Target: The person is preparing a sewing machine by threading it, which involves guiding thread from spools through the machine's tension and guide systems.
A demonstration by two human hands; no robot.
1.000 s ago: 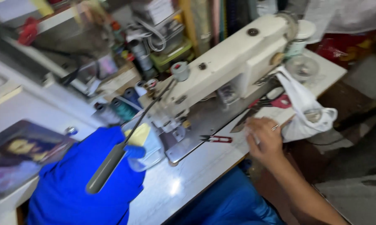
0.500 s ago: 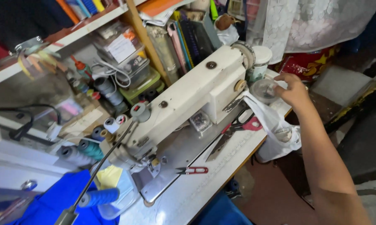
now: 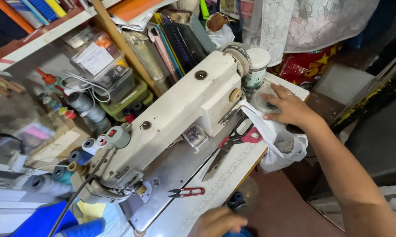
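The right hand [image 3: 286,106] reaches to the upper right of the frame, fingers spread and pressed flat on a small round clear plastic container [image 3: 264,102] at the far corner of the sewing table [image 3: 233,175]; it rests on the lid rather than closing around it. Just beside that container stands a white-lidded jar [image 3: 256,66] with a greenish label band, tucked against the handwheel end of the cream industrial sewing machine [image 3: 180,114]. A white plastic bag [image 3: 280,147] hangs off the table edge under the wrist, probably as a scrap catcher within easy reach.

The left hand [image 3: 217,221] sits at the bottom centre, curled at the table's near edge; only its knuckles show, so I cannot tell whether it holds anything.

Tools lie on the bed plate where either hand can reach them: large shears with red handles [image 3: 231,147] angled beside the machine, and small red thread snips [image 3: 187,192] nearer the needle.

On the shelf [image 3: 53,33] at upper left, a clear plastic box carries a white paper label [image 3: 94,58] with an orange patch at its corner. Thread spools [image 3: 81,103] in grey, blue and teal crowd the left side. At upper right, behind lace fabric, sits a red bag with yellow stars [image 3: 305,66].
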